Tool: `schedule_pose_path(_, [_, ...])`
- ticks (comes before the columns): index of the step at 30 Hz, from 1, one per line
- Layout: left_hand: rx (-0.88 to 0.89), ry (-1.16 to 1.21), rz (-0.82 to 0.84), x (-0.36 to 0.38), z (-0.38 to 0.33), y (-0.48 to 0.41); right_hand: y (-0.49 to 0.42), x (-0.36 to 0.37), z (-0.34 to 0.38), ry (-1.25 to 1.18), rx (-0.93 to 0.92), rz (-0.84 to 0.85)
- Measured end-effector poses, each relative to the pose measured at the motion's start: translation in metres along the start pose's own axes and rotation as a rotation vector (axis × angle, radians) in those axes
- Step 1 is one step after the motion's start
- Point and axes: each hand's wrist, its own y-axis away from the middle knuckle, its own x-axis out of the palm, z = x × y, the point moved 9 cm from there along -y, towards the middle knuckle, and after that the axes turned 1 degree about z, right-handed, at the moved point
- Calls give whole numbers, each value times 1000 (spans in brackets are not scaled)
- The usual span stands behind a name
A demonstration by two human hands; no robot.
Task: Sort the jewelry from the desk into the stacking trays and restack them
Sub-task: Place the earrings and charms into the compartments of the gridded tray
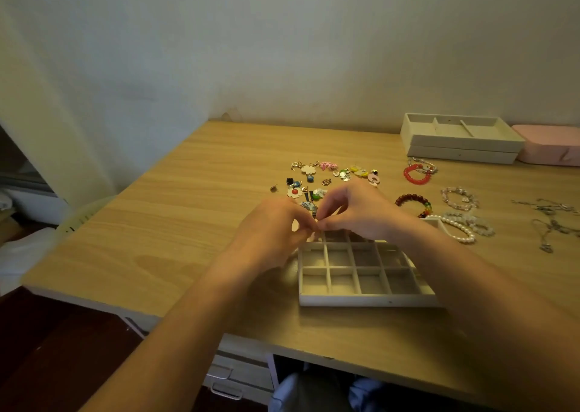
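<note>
The left hand (pixel 276 223) and right hand (pixel 354 210) pinch a small piece (pixel 317 220), too tiny to identify, over the 11 o'clock corner of the grid tray (pixel 364 300), partly hiding the earring pile (pixel 326 176) at 12 o'clock, with bracelets (pixel 408 197) at 2 o'clock on the bench (pixel 188 192).

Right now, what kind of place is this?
Probably a home room, a bedroom or study corner: a wooden desk against a plain wall, drawers beneath it, and loose jewelry and trays on top.
</note>
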Motion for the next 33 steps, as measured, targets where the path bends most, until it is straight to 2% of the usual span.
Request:
schedule_pose_path(3, [-8, -67, 0, -3, 2, 4, 1, 2, 0, 26, -22, -23])
schedule_pose_path(7, [-87, 29, 13, 2, 13, 4, 3, 3, 0, 36, -35, -65])
schedule_pose_path(9, [-119, 61, -17, 3, 19, 4, 7, 2, 0, -46, -12, -64])
schedule_pose_path(13, [-92, 214, -32, 4, 20, 3, 14, -5, -3, -373, 81, -96])
schedule_pose_path(18, [-60, 361, -12, 12, 18, 1, 15, -2, -8, -492, 148, -91])
schedule_pose_path(27, [-53, 315, -34, 11, 17, 0, 16, 4, -12, -614, 192, -71])
schedule_pose_path(29, [-64, 246, -7, 10, 15, -1, 15, 3, -13, -556, 190, -79])
schedule_pose_path(33, [-68, -76, 90, 9, 11, -5, 12, 0, -11, -298, 148, -70])
